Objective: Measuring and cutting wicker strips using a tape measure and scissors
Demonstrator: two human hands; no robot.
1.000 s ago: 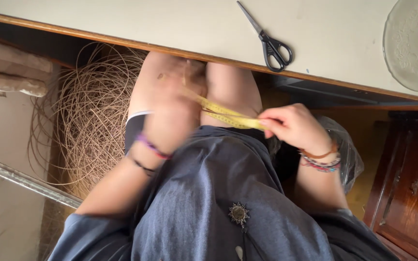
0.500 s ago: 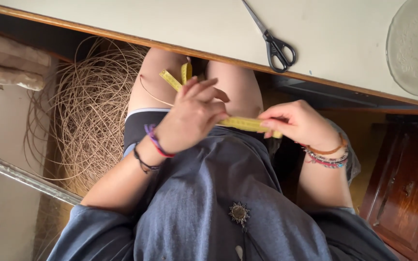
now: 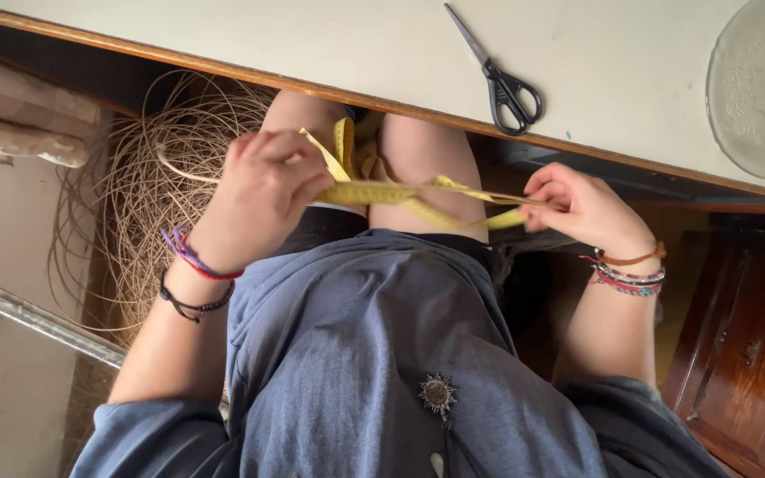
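cream tabletop (image 3: 329,44) with scissors (image 3: 499,78); wicker coil (image 3: 148,190) beside

yellow tape measure (image 3: 400,191); black scissors (image 3: 502,84); tan cane coil (image 3: 148,190); grey-blue shirt (image 3: 382,354)

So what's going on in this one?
A seated person stretches a yellow measuring tape across their lap between both hands. The left hand also pinches a thin cane strand from the coil of cane beside them; the right hand pinches the tape's other end. Black scissors lie on the table.
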